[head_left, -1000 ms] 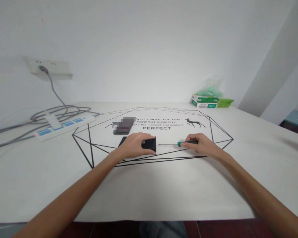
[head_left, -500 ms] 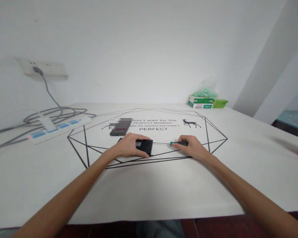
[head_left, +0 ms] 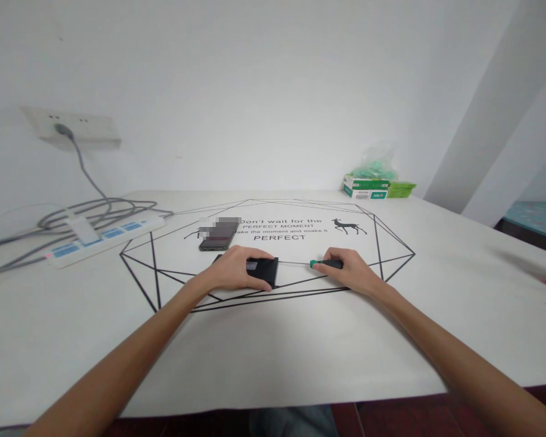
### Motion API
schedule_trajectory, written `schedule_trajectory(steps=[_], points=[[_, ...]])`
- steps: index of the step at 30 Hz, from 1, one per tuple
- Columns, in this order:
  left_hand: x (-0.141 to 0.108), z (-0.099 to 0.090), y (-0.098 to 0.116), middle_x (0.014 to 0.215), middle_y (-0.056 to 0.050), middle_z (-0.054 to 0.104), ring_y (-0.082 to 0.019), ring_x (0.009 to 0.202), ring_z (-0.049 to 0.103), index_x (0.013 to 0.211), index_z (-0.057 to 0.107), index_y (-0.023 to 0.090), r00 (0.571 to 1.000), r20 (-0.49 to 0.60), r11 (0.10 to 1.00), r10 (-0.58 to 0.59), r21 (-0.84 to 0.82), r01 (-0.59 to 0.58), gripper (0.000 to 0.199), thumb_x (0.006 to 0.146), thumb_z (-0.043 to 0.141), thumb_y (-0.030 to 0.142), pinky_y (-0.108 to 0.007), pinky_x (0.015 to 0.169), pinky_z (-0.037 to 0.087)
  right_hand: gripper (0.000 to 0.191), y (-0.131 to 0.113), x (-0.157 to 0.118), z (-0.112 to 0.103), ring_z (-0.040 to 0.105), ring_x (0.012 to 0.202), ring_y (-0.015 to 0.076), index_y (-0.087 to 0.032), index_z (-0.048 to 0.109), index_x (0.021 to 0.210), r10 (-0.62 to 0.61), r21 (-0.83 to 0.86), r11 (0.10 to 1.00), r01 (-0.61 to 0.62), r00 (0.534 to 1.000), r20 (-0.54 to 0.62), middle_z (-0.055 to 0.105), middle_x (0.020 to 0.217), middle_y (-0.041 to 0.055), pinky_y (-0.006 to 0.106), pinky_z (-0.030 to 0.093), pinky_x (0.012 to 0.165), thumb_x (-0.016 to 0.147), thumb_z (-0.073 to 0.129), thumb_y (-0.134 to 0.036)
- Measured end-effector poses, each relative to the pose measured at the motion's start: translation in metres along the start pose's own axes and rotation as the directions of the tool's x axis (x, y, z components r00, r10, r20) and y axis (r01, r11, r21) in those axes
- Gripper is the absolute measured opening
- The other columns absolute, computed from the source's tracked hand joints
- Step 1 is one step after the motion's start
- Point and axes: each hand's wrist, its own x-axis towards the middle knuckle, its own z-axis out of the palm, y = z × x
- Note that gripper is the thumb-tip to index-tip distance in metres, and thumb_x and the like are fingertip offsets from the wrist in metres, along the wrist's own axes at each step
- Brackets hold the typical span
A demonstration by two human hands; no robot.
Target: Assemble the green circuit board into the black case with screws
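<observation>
"What worries you here?"
"The table [head_left: 277,346] beneath both hands looks smooth, so a hard push might make things slide."
"And the power strip [head_left: 109,240], off to the left hand [head_left: 236,267]'s outer side?"
"Too far out to matter, I think. That hand pinches the black box [head_left: 267,272] across its width; a loose hold could let it twist."
"The phone [head_left: 219,235]?"
"Just beyond the left hand; a box shoved that way might bump it."
"And the screwdriver [head_left: 331,263]?"
"Pinched in the right hand [head_left: 349,268], its thin shaft [head_left: 295,263] pointing at the box's edge between the hands. Whether the tip touches, I can't tell. Off-line pressure could make it skid."
</observation>
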Motion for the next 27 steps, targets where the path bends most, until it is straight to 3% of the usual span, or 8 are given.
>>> schedule_trajectory(steps=[6,13,20,27], points=[[0.0003,0.0008,-0.0008,0.123,-0.006,0.067,-0.028,0.114,0.060,0.121,0.066,0.023,1.000,0.000,1.000,-0.005,0.001,0.005,0.071,0.062,0.076,0.060,-0.036,0.097,0.045,0.034,0.0009,-0.0021,-0.0038,0.046,0.057,0.0139,-0.021,0.061,0.086,-0.041,-0.084,0.995,0.044,0.999,0.029,0.056,0.062,-0.0020,0.028,0.030,0.057,0.092,0.044,-0.050],[0.0007,0.0006,-0.0006,0.123,-0.006,0.067,-0.028,0.114,0.060,0.122,0.065,0.023,1.000,-0.002,1.000,0.011,0.006,-0.011,0.071,0.062,0.075,0.061,-0.036,0.097,0.045,0.031,0.0040,-0.0018,-0.0060,0.053,0.066,0.0167,-0.020,0.063,0.075,-0.087,-0.144,0.986,0.087,0.996,0.010,0.063,0.072,0.0022,0.028,0.034,0.061,0.082,0.060,-0.050],[-0.0005,0.0007,-0.0011,0.125,-0.005,0.066,-0.028,0.114,0.059,0.126,0.062,0.025,1.000,0.012,1.000,0.012,0.024,-0.012,0.074,0.064,0.072,0.063,-0.035,0.096,0.044,0.023,0.0024,-0.0044,0.0003,0.048,0.062,0.0146,-0.022,0.049,0.084,-0.172,-0.166,0.972,0.168,0.985,-0.013,0.056,0.070,-0.0025,0.026,0.031,0.058,0.080,0.064,-0.039],[-0.0002,0.0027,0.0003,0.126,-0.007,0.065,-0.028,0.116,0.058,0.142,0.045,0.024,1.000,-0.008,0.999,0.000,0.035,0.000,0.092,0.063,0.073,0.061,-0.037,0.099,0.042,0.022,-0.0021,-0.0045,0.0033,0.045,0.057,0.0154,-0.024,0.048,0.092,-0.133,-0.276,0.952,0.134,0.991,0.024,0.050,0.060,-0.0051,0.026,0.027,0.056,0.083,0.060,-0.039]])
